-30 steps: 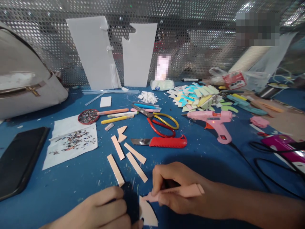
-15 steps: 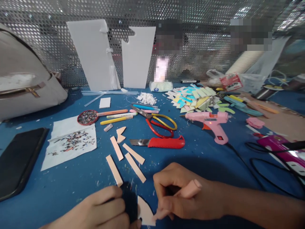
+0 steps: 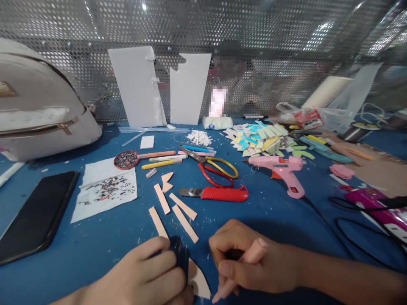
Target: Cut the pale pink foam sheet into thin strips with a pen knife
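My right hand (image 3: 251,262) is closed around a peach foam strip (image 3: 256,250), whose ends stick out above and below the fist near the table's front edge. My left hand (image 3: 149,275) is closed on a dark piece (image 3: 179,258) with a curved peach foam shape (image 3: 199,281) against it. Several cut peach strips (image 3: 176,209) lie just beyond both hands on the blue table (image 3: 270,216).
Past the strips lie a red utility knife (image 3: 219,193), red-and-yellow scissors (image 3: 214,167), coloured pens (image 3: 162,157) and a pink glue gun (image 3: 282,167) with its cord. A black phone (image 3: 34,214) and glitter-covered paper (image 3: 106,190) sit left. A bag (image 3: 38,110), white boards (image 3: 136,87) and foam scraps (image 3: 260,135) stand behind.
The strip in my right hand has turned from lying sideways to pointing down through the fist. My view has shifted slightly; both hands stay in place.
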